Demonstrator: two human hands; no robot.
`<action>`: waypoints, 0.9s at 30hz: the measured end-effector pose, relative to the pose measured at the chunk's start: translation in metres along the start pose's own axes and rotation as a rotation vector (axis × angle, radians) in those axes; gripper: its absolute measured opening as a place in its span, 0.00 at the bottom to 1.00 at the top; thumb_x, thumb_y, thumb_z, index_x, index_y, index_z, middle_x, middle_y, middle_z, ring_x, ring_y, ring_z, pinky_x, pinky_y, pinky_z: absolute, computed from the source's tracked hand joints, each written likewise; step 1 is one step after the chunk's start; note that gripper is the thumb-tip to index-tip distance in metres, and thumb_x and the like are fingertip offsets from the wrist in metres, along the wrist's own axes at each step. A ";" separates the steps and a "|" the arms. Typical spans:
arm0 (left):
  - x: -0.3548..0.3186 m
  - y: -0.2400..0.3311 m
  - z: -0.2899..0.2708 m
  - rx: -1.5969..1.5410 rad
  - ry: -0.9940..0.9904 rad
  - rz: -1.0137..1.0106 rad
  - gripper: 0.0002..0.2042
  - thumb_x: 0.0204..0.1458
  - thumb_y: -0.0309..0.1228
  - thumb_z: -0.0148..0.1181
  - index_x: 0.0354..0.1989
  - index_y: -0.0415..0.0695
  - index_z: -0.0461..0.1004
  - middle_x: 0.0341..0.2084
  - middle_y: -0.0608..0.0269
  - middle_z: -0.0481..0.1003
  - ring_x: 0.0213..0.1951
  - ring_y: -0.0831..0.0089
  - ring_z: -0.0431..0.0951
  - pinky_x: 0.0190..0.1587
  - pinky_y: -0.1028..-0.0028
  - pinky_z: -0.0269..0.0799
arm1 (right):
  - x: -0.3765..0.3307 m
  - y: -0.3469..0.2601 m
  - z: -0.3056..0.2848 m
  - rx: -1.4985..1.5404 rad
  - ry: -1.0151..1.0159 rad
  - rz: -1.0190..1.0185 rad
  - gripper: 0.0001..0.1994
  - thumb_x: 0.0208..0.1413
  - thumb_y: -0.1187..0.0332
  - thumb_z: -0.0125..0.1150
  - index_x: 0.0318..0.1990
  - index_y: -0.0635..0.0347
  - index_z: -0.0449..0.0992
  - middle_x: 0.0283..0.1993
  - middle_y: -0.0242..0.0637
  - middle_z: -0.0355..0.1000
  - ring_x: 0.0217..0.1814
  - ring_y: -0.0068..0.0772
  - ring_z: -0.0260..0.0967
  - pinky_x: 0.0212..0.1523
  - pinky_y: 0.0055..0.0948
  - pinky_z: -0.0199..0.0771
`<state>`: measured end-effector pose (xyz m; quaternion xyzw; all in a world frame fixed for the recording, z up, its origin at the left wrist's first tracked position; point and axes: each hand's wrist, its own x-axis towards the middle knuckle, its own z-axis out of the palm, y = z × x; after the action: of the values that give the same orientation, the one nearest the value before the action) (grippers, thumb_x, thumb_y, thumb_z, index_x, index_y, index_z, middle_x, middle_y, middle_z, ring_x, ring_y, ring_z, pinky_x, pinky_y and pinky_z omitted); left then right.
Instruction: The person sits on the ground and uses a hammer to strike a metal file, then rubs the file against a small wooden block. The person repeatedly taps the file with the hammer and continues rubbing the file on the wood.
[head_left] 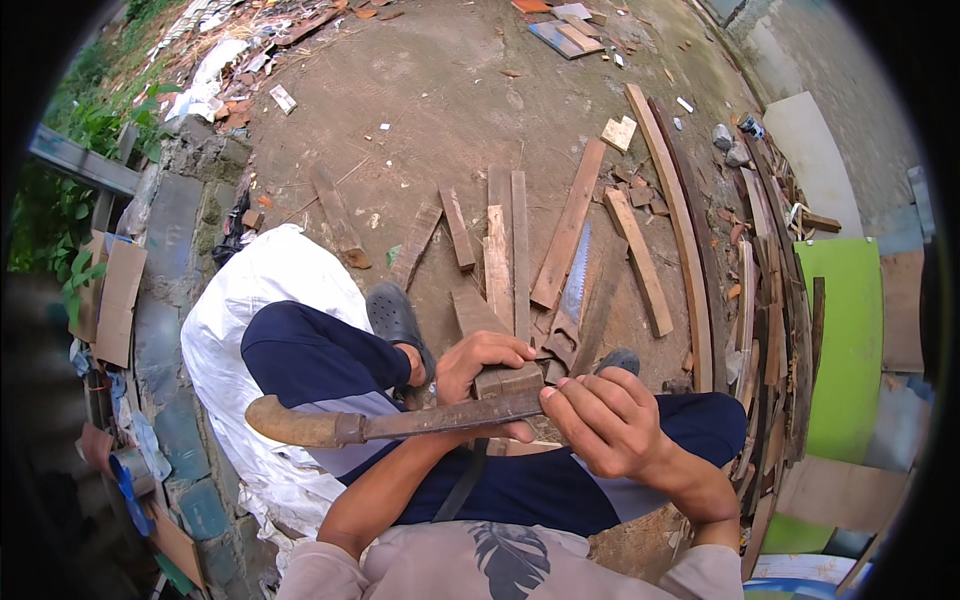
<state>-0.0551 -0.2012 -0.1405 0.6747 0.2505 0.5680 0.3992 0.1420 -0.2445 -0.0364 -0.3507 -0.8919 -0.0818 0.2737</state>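
Observation:
A machete (415, 422) lies crosswise in front of my lap, its wooden handle pointing left and its dark, worn blade running right. My right hand (612, 420) is closed round the far end of the blade, so the tip is hidden. My left hand (470, 362) grips a thick wooden beam (510, 380) that stretches away between my legs. The blade crosses just on the near side of the beam's end; whether they touch I cannot tell. Beyond my right hand a handsaw (574, 285) rests among the boards, teeth along its pale blade.
Several wooden planks (570, 225) are spread over the dirt ground ahead. Long strips of timber (672, 220) line the right side beside a green panel (840, 330). A white sack (270, 290) lies by my left leg, next to a low block wall (170, 320).

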 end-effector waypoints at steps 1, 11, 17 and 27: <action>0.001 0.001 0.000 0.003 -0.007 0.008 0.42 0.34 0.68 0.73 0.40 0.38 0.73 0.37 0.50 0.81 0.40 0.61 0.84 0.44 0.66 0.81 | -0.003 -0.002 0.001 -0.005 0.011 0.009 0.13 0.48 0.72 0.66 0.43 0.62 0.82 0.39 0.35 0.77 0.42 0.31 0.74 0.43 0.31 0.76; 0.009 -0.001 0.002 0.012 -0.029 0.033 0.35 0.38 0.61 0.79 0.37 0.39 0.75 0.33 0.52 0.81 0.35 0.62 0.84 0.38 0.69 0.79 | -0.007 -0.001 0.002 -0.027 0.047 0.024 0.13 0.48 0.72 0.66 0.42 0.61 0.83 0.39 0.35 0.77 0.41 0.29 0.74 0.42 0.29 0.76; 0.011 -0.002 0.000 0.035 -0.021 0.060 0.30 0.41 0.56 0.78 0.36 0.40 0.76 0.32 0.52 0.82 0.34 0.63 0.84 0.37 0.70 0.78 | -0.004 0.002 0.005 -0.009 0.055 0.006 0.12 0.47 0.72 0.66 0.42 0.61 0.83 0.38 0.34 0.78 0.40 0.29 0.74 0.41 0.29 0.75; 0.010 0.001 0.001 0.037 -0.025 0.044 0.28 0.43 0.53 0.78 0.37 0.40 0.75 0.33 0.52 0.81 0.35 0.63 0.84 0.38 0.69 0.79 | -0.001 0.000 0.000 -0.020 0.041 0.034 0.13 0.47 0.72 0.67 0.42 0.61 0.83 0.38 0.34 0.78 0.40 0.29 0.74 0.41 0.28 0.74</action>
<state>-0.0517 -0.1944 -0.1339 0.6944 0.2409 0.5635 0.3771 0.1423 -0.2451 -0.0372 -0.3666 -0.8792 -0.0931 0.2898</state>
